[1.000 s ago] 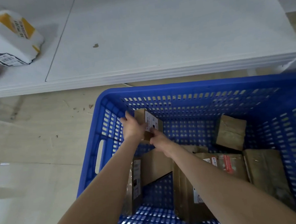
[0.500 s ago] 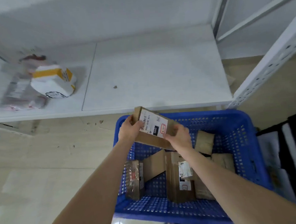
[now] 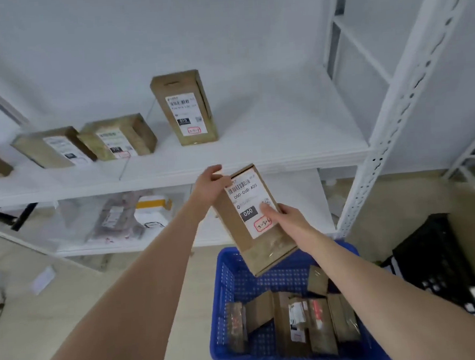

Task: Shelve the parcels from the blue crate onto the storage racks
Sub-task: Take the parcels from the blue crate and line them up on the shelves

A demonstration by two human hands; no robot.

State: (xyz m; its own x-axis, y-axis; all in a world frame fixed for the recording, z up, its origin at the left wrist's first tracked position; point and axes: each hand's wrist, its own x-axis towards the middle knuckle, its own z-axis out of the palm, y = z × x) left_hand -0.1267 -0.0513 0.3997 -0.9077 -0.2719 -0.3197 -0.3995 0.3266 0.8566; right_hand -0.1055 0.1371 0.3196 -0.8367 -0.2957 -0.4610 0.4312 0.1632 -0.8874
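I hold a brown cardboard parcel [image 3: 257, 234] with a white label reading 060 in front of the white rack, above the blue crate [image 3: 219, 314]. My left hand [image 3: 207, 185] grips its upper left corner. My right hand [image 3: 284, 216] holds its right edge, thumb on the label. Several brown parcels [image 3: 292, 321] lie in the crate. On the upper shelf [image 3: 270, 147] one tall parcel [image 3: 184, 108] stands upright, with two more parcels [image 3: 117, 137] lying to its left.
A lower shelf [image 3: 301, 203] holds a yellow-and-white packet [image 3: 152, 213] and plastic bags. A white perforated rack post [image 3: 389, 131] rises at right. A black crate [image 3: 436, 265] stands on the floor at far right. The right part of the upper shelf is bare.
Both hands lifted the parcel out of the crate and up to shelf height, turning it upright. My view rose from the crate to the rack's upper shelf.
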